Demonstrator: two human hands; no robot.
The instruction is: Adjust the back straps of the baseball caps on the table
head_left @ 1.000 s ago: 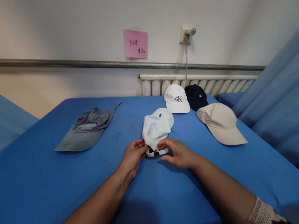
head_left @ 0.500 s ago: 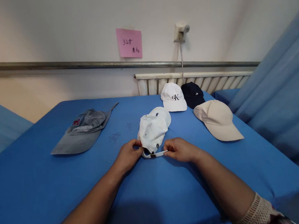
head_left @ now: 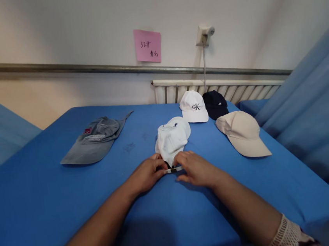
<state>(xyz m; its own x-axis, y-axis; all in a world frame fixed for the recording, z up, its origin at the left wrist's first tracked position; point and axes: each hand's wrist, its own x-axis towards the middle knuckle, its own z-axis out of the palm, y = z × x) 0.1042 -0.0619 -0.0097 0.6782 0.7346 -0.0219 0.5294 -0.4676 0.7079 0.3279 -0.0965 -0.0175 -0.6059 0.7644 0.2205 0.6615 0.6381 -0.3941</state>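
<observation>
A white baseball cap [head_left: 170, 140] with a small dark emblem on its front lies on the blue surface, brim pointing away from me and the back turned my way. My left hand [head_left: 150, 173] pinches the left end of its adjustment strap [head_left: 173, 170], which has a dark buckle piece. On the strap's other side, my right hand [head_left: 195, 168] has thumb and fingers apart, the fingertips by the cap's rear edge. Whether the right fingers touch the cloth is hard to tell. The rear opening is partly hidden by my fingers.
To the left lies a grey cap [head_left: 95, 140]. Behind on the right sit a white cap with black letters [head_left: 193, 106], a navy cap [head_left: 215, 104] and a beige cap [head_left: 243, 132]. Against the wall are a radiator [head_left: 179, 92] and a metal rail [head_left: 103, 71]. A blue curtain [head_left: 312, 103] hangs right.
My right thumb and fingers have come off the strap and spread apart, moving slightly left. The left hand has shifted right along the strap. The view has turned a little to the left.
</observation>
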